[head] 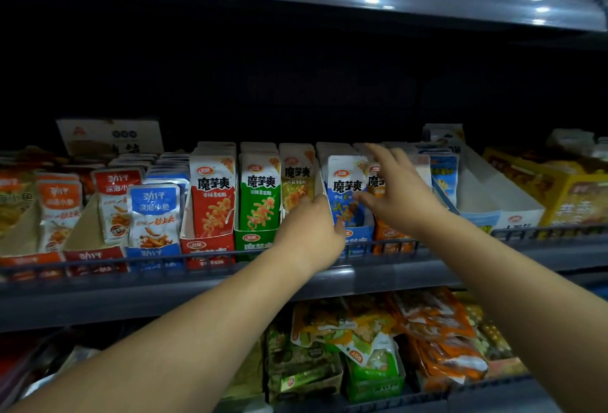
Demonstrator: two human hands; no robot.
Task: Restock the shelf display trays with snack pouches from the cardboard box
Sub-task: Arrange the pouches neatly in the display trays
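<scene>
Head view, left hand [309, 231] half-hiding yellow pouch [295, 182]

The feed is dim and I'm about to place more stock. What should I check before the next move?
1. Blue pouch standing upright: ok.
2. Left hand grip on that pouch: cannot tell.
3. Right hand free, fingers spread: ok.
4. Orange tray fill level, hidden behind that hand: cannot tell.
5. Cardboard box in view: not ok.
</scene>
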